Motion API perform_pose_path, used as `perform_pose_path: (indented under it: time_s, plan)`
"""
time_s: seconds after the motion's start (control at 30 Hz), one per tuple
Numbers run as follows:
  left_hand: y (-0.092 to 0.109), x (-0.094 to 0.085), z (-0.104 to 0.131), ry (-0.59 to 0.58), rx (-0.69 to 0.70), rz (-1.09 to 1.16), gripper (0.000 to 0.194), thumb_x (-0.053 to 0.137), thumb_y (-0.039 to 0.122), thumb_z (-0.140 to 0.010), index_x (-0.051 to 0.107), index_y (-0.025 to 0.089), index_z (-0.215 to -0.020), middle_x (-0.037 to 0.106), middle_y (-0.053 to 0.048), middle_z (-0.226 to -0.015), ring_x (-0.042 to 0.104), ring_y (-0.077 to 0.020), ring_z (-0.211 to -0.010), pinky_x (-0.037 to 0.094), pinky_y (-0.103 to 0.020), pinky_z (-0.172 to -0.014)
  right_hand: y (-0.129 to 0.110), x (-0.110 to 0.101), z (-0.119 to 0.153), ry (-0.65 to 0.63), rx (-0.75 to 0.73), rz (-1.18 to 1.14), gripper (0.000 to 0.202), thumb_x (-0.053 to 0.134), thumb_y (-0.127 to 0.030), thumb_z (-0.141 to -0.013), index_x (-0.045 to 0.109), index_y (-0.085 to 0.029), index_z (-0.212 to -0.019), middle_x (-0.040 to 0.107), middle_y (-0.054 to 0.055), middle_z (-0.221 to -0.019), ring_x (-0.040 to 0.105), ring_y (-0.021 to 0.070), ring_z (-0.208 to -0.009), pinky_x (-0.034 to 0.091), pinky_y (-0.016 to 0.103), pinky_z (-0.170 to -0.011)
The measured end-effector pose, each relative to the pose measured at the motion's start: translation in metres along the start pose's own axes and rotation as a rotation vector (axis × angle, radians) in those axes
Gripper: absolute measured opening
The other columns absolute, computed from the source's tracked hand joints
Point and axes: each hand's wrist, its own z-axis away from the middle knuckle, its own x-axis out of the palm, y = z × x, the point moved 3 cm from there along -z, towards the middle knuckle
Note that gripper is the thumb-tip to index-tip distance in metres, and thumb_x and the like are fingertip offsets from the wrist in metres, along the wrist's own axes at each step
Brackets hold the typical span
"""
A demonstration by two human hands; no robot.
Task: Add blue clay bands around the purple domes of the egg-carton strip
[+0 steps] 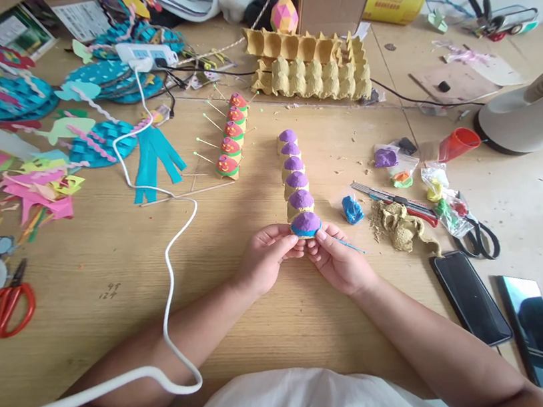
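Across the wooden surface (224, 223) we go, where egg cartons (311, 76) sit at the back. Here are the hands: left hand (266, 258) and right hand (343, 261), thumbs and fingers pinched in on either side of the purple-topped carton strip (297, 180), gripping its near end, the rest pointing away down the middle! A red-and-green strip (232, 130) stands beyond, to the left. Blue clay lump (352, 209), just right; thin blue strand (351, 244) trailing past the right fingers!

Egg-carton strip (297, 179) — second strip (233, 130) left, utility knife (396, 200) right, egg tray (319, 77) behind.
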Motion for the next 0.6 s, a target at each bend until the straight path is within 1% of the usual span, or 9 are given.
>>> perform_pose_path:
  time_s: [0.13, 0.27, 0.47, 0.6]
  plan:
    - [0.0005, 0.0003, 0.0004, 0.016, -0.006, -0.004, 0.027, 0.087, 0.031, -0.063, 0.074, 0.013, -0.077, 0.073, -0.003, -0.069, 0.067, -0.0119, -0.064, 0.057, -0.025, -0.064, 0.0002, 0.0004, 0.0, 0.003, 0.002, 0.008, 0.026, 0.092, -0.038, -0.073, 0.073, -0.021, -0.078, 0.071, -0.003, -0.072, 0.06, 0.0072, -0.065, 0.048, 0.018, -0.063]
    - [0.0012, 0.0, 0.0, -0.012, -0.011, 0.022, 0.023, 0.085, 0.029, -0.064, 0.073, 0.013, -0.076, 0.072, -0.002, -0.069, 0.066, -0.0112, -0.065, 0.057, -0.024, -0.065, 0.0014, 0.0, 0.0001, 0.009, 0.002, 0.017, 0.027, 0.092, -0.038, -0.072, 0.073, -0.02, -0.079, 0.07, -0.003, -0.071, 0.059, 0.007, -0.065, 0.047, 0.018, -0.063]
    - [0.0011, -0.0021, -0.0007, -0.041, -0.025, 0.052, 0.015, 0.081, 0.024, -0.067, 0.071, 0.014, -0.071, 0.071, -0.001, -0.068, 0.064, -0.01, -0.063, 0.055, -0.021, -0.061, 0.0022, -0.0008, 0.0003, 0.002, 0.002, 0.027, 0.027, 0.093, -0.038, -0.071, 0.074, -0.02, -0.078, 0.07, -0.003, -0.071, 0.059, 0.0071, -0.065, 0.048, 0.018, -0.063]
    - [0.0023, -0.0008, -0.0007, -0.088, -0.019, 0.066, 0.016, 0.082, 0.026, -0.069, 0.073, 0.014, -0.076, 0.073, -0.003, -0.073, 0.067, -0.0125, -0.069, 0.057, -0.024, -0.068, 0.0009, 0.0, 0.0008, 0.009, 0.001, 0.023, 0.027, 0.093, -0.038, -0.071, 0.074, -0.021, -0.079, 0.07, -0.002, -0.072, 0.059, 0.0078, -0.065, 0.048, 0.019, -0.062]
